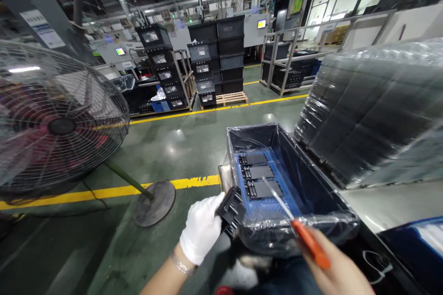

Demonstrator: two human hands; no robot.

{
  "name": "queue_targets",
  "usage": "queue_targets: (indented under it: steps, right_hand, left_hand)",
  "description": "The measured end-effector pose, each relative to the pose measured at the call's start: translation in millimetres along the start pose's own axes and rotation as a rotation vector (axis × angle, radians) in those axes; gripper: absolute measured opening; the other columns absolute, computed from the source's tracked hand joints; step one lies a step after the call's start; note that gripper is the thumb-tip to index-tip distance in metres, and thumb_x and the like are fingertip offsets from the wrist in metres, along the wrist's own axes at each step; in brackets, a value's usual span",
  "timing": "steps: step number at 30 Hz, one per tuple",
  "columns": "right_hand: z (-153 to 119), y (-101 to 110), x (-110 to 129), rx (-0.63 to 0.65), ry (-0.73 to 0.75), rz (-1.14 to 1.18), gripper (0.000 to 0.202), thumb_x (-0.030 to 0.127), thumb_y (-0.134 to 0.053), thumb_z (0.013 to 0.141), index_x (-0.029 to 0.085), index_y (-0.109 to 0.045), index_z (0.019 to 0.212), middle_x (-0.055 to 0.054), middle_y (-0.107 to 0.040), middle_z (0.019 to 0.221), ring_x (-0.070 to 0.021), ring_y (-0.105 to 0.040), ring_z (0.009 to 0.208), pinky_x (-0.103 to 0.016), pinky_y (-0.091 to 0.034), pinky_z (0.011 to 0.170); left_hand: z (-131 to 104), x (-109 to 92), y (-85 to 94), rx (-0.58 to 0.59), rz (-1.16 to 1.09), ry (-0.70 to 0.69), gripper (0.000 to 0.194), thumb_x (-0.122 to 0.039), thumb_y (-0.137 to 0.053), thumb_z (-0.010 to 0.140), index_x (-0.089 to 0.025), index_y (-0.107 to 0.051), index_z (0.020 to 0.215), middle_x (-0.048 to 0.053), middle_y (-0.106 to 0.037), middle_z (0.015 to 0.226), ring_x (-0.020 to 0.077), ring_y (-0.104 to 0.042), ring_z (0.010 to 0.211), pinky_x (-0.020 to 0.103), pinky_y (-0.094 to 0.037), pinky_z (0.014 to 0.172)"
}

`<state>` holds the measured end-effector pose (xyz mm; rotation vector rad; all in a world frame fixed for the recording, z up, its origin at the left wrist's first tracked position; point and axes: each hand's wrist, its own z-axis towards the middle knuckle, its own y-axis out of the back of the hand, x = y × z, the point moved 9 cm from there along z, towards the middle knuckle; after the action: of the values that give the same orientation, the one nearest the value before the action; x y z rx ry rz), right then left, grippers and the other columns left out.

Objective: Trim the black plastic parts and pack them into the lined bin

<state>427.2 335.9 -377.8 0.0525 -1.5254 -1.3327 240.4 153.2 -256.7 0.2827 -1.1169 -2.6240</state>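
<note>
My left hand (pixel 202 228), in a white glove, is closed on a black plastic part (pixel 231 212) with slots and raised ribs, held just left of a plastic-lined bin (pixel 334 193). My right hand (pixel 334 262) is bare and blurred by motion. Its fingers wrap round the orange handle of a long thin metal-shafted tool (pixel 309 242), whose exact kind the blur hides. From there the shaft points up and left over the bin. Inside the bin, three flat black parts (pixel 258 174) lie in a column on a blue layer (pixel 294 193).
A large caged fan (pixel 62 124) stands at left on a round base (pixel 154 203). Wrapped stacked goods (pixel 374 110) rise at right, close beside the bin. Stacked black crates (pixel 230 55) and a metal rack (pixel 294 62) stand behind the yellow floor line (pixel 194 182).
</note>
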Motion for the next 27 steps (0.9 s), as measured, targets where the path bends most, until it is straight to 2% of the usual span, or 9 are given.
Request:
queue_targets:
  steps: [4, 6, 8, 10, 12, 15, 18, 22, 27]
  right_hand:
    - [59.6, 25.9, -43.1, -0.156, -0.155, -0.083, 0.030, 0.033, -0.055, 0.087, 0.019, -0.070, 0.109, -0.009, -0.076, 0.088, -0.0277, -0.073, 0.086, -0.043, -0.055, 0.087]
    - [72.1, 26.6, -58.0, -0.185, -0.227, -0.084, 0.024, 0.038, -0.062, 0.092, 0.017, -0.069, 0.101, -0.006, -0.074, 0.090, -0.0237, -0.071, 0.090, -0.047, -0.052, 0.093]
    - [69.0, 26.1, -62.7, -0.205, -0.273, -0.054, 0.030, 0.045, -0.065, 0.094, 0.016, -0.067, 0.099, -0.005, -0.071, 0.098, -0.0215, -0.068, 0.097, -0.049, -0.050, 0.097]
    - [53.1, 30.2, -53.8, -0.226, -0.272, 0.009, 0.034, 0.049, -0.066, 0.093, 0.016, -0.067, 0.101, -0.006, -0.071, 0.104, -0.0223, -0.067, 0.102, -0.049, -0.050, 0.098]
    - [28.9, 41.0, -33.3, -0.234, -0.239, 0.104, 0.038, 0.053, -0.062, 0.093, 0.017, -0.069, 0.103, -0.008, -0.072, 0.102, -0.0227, -0.068, 0.098, -0.046, -0.053, 0.094]
    - [-10.8, 63.8, 4.1, -0.213, -0.210, 0.272, 0.047, 0.059, -0.051, 0.091, 0.019, -0.074, 0.097, -0.007, -0.073, 0.083, -0.0200, -0.069, 0.074, -0.033, -0.058, 0.071]
    - [-40.7, 85.7, 26.5, -0.228, -0.254, 0.403, 0.046, 0.058, -0.053, 0.086, 0.018, -0.076, 0.085, -0.006, -0.070, 0.069, -0.0162, -0.062, 0.058, -0.025, -0.051, 0.051]
    - [-64.2, 103.7, 19.6, -0.321, -0.358, 0.515, 0.043, 0.056, -0.060, 0.078, 0.016, -0.073, 0.069, -0.005, -0.065, 0.059, -0.0135, -0.055, 0.050, -0.023, -0.046, 0.046]
    - [-93.4, 112.5, -5.7, -0.392, -0.459, 0.651, 0.034, 0.049, -0.064, 0.070, 0.016, -0.072, 0.066, -0.005, -0.066, 0.061, -0.0135, -0.056, 0.053, -0.024, -0.049, 0.051]
  left_hand:
    - [6.3, -20.7, 11.1, 0.000, -0.206, -0.081, 0.046, -0.005, -0.039, 0.073, -0.016, -0.070, 0.104, 0.003, -0.080, 0.091, 0.0185, -0.076, 0.075, 0.031, -0.063, 0.064]
    - [8.7, -34.3, 14.5, -0.013, -0.271, -0.143, 0.037, -0.012, -0.040, 0.084, -0.018, -0.067, 0.109, 0.001, -0.079, 0.093, 0.0171, -0.076, 0.076, 0.030, -0.062, 0.063]
    - [10.9, -49.0, 13.5, 0.000, -0.321, -0.222, 0.031, -0.025, -0.040, 0.096, -0.019, -0.065, 0.112, 0.000, -0.079, 0.094, 0.0161, -0.076, 0.079, 0.029, -0.062, 0.063]
    - [13.8, -63.7, 10.6, 0.023, -0.351, -0.300, 0.037, -0.036, -0.034, 0.102, -0.018, -0.064, 0.114, 0.000, -0.079, 0.097, 0.0156, -0.076, 0.082, 0.028, -0.061, 0.065]
    - [18.1, -78.1, 7.8, 0.042, -0.373, -0.365, 0.045, -0.041, -0.027, 0.104, -0.018, -0.064, 0.114, 0.001, -0.079, 0.099, 0.0155, -0.076, 0.083, 0.027, -0.061, 0.065]
    - [25.1, -103.3, 2.4, 0.088, -0.410, -0.461, 0.050, -0.044, -0.019, 0.105, -0.018, -0.061, 0.117, 0.002, -0.079, 0.101, 0.0155, -0.076, 0.084, 0.027, -0.062, 0.065]
    - [28.6, -132.0, 2.9, 0.073, -0.462, -0.573, 0.045, -0.039, -0.019, 0.105, -0.017, -0.056, 0.118, 0.004, -0.079, 0.099, 0.0160, -0.076, 0.084, 0.028, -0.062, 0.065]
    - [26.7, -168.2, 1.6, 0.073, -0.533, -0.679, 0.036, -0.031, -0.024, 0.103, -0.016, -0.054, 0.118, 0.007, -0.079, 0.097, 0.0178, -0.076, 0.080, 0.029, -0.063, 0.064]
    - [21.4, -204.0, -6.5, 0.126, -0.570, -0.732, 0.035, -0.024, -0.025, 0.100, -0.015, -0.054, 0.117, 0.008, -0.079, 0.094, 0.0199, -0.076, 0.075, 0.032, -0.063, 0.060]
